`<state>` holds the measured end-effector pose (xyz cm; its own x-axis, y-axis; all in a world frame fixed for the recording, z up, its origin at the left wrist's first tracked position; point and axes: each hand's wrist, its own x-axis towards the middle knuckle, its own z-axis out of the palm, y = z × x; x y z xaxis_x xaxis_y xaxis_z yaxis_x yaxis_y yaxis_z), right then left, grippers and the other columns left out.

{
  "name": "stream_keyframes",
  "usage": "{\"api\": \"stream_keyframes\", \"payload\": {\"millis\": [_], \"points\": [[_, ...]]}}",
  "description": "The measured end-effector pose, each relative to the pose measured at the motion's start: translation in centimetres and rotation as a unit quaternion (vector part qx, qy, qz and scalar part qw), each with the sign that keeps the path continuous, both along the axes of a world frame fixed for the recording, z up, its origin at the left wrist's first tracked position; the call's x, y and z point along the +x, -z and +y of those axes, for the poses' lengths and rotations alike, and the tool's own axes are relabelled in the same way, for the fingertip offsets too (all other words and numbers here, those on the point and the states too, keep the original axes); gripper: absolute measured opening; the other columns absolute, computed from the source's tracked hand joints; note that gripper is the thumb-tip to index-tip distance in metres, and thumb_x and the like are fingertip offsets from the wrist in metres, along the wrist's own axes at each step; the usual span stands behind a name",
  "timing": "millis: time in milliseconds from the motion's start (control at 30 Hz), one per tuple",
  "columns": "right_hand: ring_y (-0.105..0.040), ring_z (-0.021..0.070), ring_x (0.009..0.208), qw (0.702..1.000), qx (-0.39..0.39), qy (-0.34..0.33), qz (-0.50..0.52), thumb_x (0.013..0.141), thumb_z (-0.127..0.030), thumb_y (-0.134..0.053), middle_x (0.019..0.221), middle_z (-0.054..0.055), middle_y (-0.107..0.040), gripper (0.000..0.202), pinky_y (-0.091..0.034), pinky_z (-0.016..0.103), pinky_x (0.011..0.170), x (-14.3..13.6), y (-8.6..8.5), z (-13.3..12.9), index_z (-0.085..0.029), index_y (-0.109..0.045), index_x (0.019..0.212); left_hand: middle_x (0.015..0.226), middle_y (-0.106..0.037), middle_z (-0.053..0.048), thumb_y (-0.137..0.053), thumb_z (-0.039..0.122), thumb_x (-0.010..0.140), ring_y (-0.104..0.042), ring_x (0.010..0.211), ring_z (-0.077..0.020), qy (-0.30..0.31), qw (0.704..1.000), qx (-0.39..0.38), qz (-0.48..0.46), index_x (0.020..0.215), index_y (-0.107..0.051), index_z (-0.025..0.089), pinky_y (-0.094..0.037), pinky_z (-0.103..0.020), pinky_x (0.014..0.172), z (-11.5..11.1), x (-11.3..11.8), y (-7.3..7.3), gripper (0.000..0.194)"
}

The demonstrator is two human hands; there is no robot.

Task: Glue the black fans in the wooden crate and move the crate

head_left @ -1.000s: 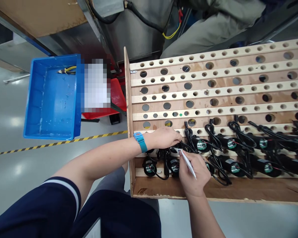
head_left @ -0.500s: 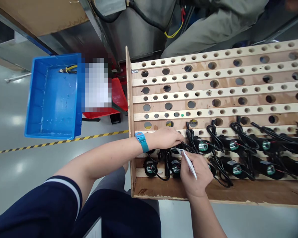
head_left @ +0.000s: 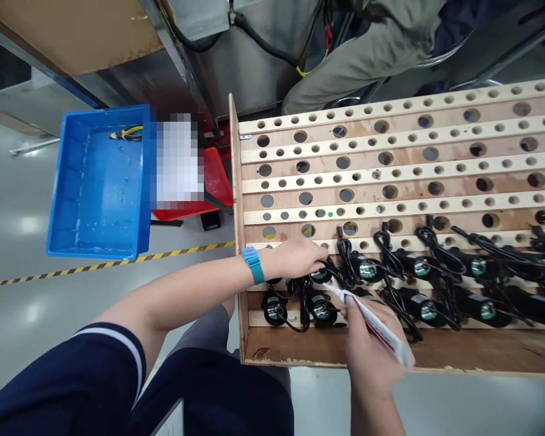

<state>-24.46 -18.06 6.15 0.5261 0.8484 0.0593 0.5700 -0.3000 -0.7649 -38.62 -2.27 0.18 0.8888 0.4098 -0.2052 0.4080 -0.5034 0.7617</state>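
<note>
Right fingers point(head_left: 354, 315) grip tube point(head_left: 378, 327), long axis slanting up-left; nozzle point(head_left: 336, 291) near motor point(head_left: 321, 275), up-left of them. Left fingers point(head_left: 317, 254) nearer, bunched at motor's upper edge; can't tell if pinching cable point(head_left: 335, 272).

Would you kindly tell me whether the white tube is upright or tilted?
Tilted: the right hand holds the white tube aslant, its narrow nozzle pointing toward the black cylinder by the left hand.

Right hand point(head_left: 375, 351) drawn back, lower right; white tube point(head_left: 379, 327) more exposed; black motor point(head_left: 320, 275) beyond nozzle point(head_left: 333, 290) less covered.
</note>
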Motion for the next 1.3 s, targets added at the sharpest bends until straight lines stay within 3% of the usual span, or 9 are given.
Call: {"api": "stream_keyframes", "payload": {"millis": [67, 133, 233, 333, 533, 667, 800, 1000, 1300], "points": [[-0.063, 0.0154, 0.07, 0.985, -0.048, 0.12, 0.114, 0.079, -0.029, -0.076, 0.074, 0.004, -0.066, 0.016, -0.051, 0.031, 0.07, -0.2, -1.2, -0.8, -0.015, -0.068, 0.077, 0.096, -0.068, -0.01, -0.045, 0.032, 0.097, -0.062, 0.09, -0.0214, -0.01, 0.999, 0.02, 0.023, 0.101, -0.063, 0.015, -0.047, -0.032, 0.078, -0.5, -1.8, -1.1, 0.025], [-0.061, 0.014, 0.063, 0.944, -0.053, 0.219, 0.241, 0.073, -0.033, -0.082, 0.072, 0.004, -0.065, 0.026, -0.05, 0.028, 0.061, -0.2, -2.0, -1.7, -0.014, -0.068, 0.083, 0.101, -0.066, -0.012, -0.045, 0.03, 0.096, -0.06, 0.096, -0.0231, -0.003, 0.998, 0.049, 0.044, 0.103, -0.062, 0.015, -0.047, -0.035, 0.086, -1.1, -4.2, -2.5, 0.024], [-0.061, 0.013, 0.059, 0.877, -0.035, 0.28, 0.389, 0.064, -0.03, -0.087, 0.073, 0.004, -0.065, 0.04, -0.05, 0.025, 0.055, 0.1, -2.2, -2.8, -0.013, -0.068, 0.095, 0.12, -0.061, -0.016, -0.054, 0.026, 0.089, -0.056, 0.109, -0.0266, 0.035, 0.993, 0.094, 0.064, 0.115, -0.058, 0.014, -0.044, -0.038, 0.096, -1.9, -7.3, -4.2, 0.029], [-0.06, 0.0115, 0.06, 0.866, -0.041, 0.232, 0.44, 0.066, -0.025, -0.085, 0.076, 0.004, -0.065, 0.033, -0.051, 0.023, 0.055, 0.1, -1.9, -3.3, -0.014, -0.069, 0.093, 0.124, -0.059, -0.019, -0.061, 0.026, 0.084, -0.057, 0.107, -0.028, 0.079, 0.986, 0.114, 0.092, 0.12, -0.055, 0.013, -0.046, -0.038, 0.092, -2.5, -8.4, -4.3, 0.039], [-0.062, 0.0128, 0.067, 0.902, -0.02, 0.126, 0.413, 0.069, -0.023, -0.082, 0.097, 0.01, -0.068, 0.019, -0.052, 0.027, 0.06, -2.3, -1.7, -2.6, -0.015, -0.071, 0.081, 0.086, -0.066, -0.012, -0.045, 0.01, 0.09, -0.064, 0.071, -0.0213, 0.118, 0.977, 0.141, 0.109, 0.094, -0.06, 0.011, -0.046, -0.032, 0.064, -2.5, -7.7, -2.1, 0.016], [-0.066, 0.0185, 0.08, 0.953, -0.022, 0.057, 0.296, 0.073, -0.019, -0.08, 0.087, 0.007, -0.068, 0.012, -0.053, 0.032, 0.071, -4.8, -1.5, -1.7, -0.016, -0.069, 0.076, 0.073, -0.065, -0.008, -0.047, 0.008, 0.088, -0.06, 0.063, -0.0188, 0.086, 0.988, 0.073, 0.109, 0.081, -0.062, 0.013, -0.04, -0.029, 0.057, -0.7, -7.7, -1.3, 0.017], [-0.065, 0.017, 0.081, 0.99, 0.005, -0.045, 0.135, 0.076, -0.013, -0.076, 0.085, 0.005, -0.069, 0.009, -0.052, 0.032, 0.075, -7.0, -0.3, 0.0, -0.018, -0.07, 0.08, 0.068, -0.063, -0.006, -0.056, 0.017, 0.088, -0.055, 0.06, -0.0161, 0.036, 0.995, -0.002, 0.088, 0.075, -0.062, 0.015, -0.035, -0.029, 0.056, 1.5, -7.5, -1.0, 0.015], [-0.066, 0.0148, 0.081, 0.976, 0.042, -0.209, -0.034, 0.08, -0.009, -0.071, 0.089, 0.004, -0.07, 0.016, -0.054, 0.028, 0.075, -7.6, 2.2, 2.4, -0.018, -0.069, 0.092, 0.059, -0.055, -0.002, -0.064, 0.017, 0.083, -0.047, 0.057, -0.0148, 0.016, 0.998, -0.033, 0.058, 0.062, -0.057, 0.017, -0.034, -0.03, 0.056, 2.5, -7.6, -0.8, 0.022], [-0.065, 0.0136, 0.085, 0.954, 0.03, -0.276, -0.117, 0.081, -0.009, -0.07, 0.091, 0.005, -0.07, 0.013, -0.052, 0.026, 0.078, -7.5, 4.2, 3.3, -0.015, -0.067, 0.092, 0.065, -0.059, -0.004, -0.067, 0.017, 0.081, -0.053, 0.063, -0.017, 0.003, 0.998, -0.049, 0.039, 0.061, -0.056, 0.017, -0.037, -0.031, 0.059, 2.7, -8.1, -0.3, 0.022]]}}
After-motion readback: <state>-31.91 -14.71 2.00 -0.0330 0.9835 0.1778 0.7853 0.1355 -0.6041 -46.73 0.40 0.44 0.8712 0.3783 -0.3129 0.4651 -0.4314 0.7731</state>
